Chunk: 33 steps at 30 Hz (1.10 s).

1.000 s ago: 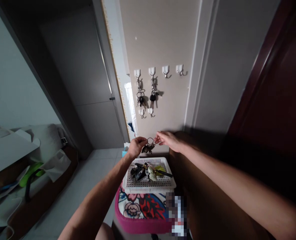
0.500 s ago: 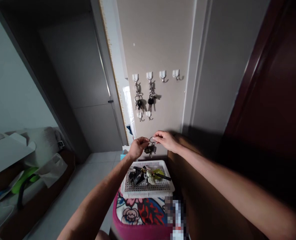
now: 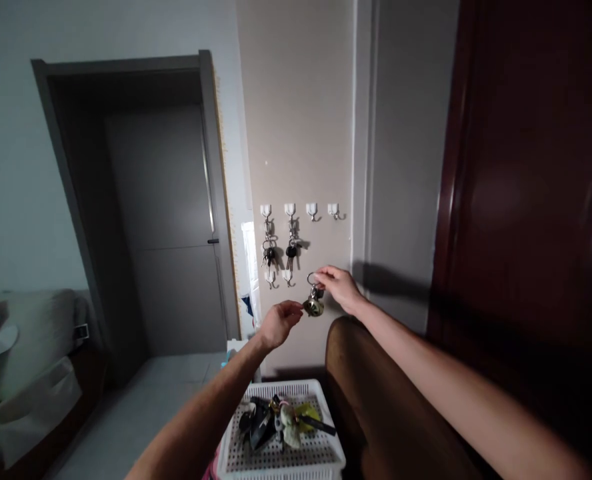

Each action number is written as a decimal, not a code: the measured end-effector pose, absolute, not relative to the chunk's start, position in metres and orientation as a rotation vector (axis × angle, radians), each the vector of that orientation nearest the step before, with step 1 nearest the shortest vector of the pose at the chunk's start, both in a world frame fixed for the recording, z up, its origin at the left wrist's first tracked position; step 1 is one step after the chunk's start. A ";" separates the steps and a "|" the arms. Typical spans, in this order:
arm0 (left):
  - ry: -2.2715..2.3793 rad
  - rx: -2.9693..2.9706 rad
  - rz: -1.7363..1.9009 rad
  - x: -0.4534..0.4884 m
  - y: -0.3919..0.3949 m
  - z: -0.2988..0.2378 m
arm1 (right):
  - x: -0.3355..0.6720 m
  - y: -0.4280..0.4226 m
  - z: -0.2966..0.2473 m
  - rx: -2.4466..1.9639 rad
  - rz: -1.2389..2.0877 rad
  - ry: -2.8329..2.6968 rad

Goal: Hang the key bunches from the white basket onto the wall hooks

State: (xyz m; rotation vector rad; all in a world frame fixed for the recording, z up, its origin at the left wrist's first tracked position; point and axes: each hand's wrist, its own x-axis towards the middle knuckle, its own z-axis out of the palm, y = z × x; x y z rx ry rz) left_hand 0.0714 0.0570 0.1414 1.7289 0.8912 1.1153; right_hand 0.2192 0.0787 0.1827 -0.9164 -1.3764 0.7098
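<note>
In front of the beige wall panel (image 3: 296, 120): right hand (image 3: 343, 288) pinching the thin round metal ring (image 3: 311, 277) of a brass-toned key bunch (image 3: 315, 305), fingertips closed; probably held high so the keys dangle free. Left hand (image 3: 277, 325) has its fingertips nearly together at the bunch's left edge; can't tell if gripping. Open air between bunch and white perforated plastic basket (image 3: 289, 389); nearest side edge is the pale vertical trim (image 3: 361, 133), right.

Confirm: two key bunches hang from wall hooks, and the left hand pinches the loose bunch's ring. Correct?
Wrong hand: the head view shows the right hand pinching the ring of the loose bunch. Two key bunches do hang from wall hooks.
</note>
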 end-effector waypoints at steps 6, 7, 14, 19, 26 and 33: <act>0.969 1.978 1.172 0.082 0.061 0.176 | 0.234 0.106 0.251 -0.869 0.591 -1.191; 0.994 2.007 1.179 0.083 0.060 0.180 | 0.234 0.109 0.259 -0.877 0.567 -1.182; 1.065 1.952 1.246 0.080 0.063 0.195 | 0.224 0.129 0.289 -0.923 0.522 -1.089; 1.049 1.912 1.298 0.074 0.074 0.187 | 0.217 0.148 0.290 -0.984 0.465 -1.041; 1.091 1.923 1.278 0.061 0.076 0.167 | 0.225 0.145 0.270 -1.118 0.237 -1.104; 1.367 1.884 1.057 0.024 0.068 0.093 | 0.212 0.087 0.187 -1.178 -0.042 -1.568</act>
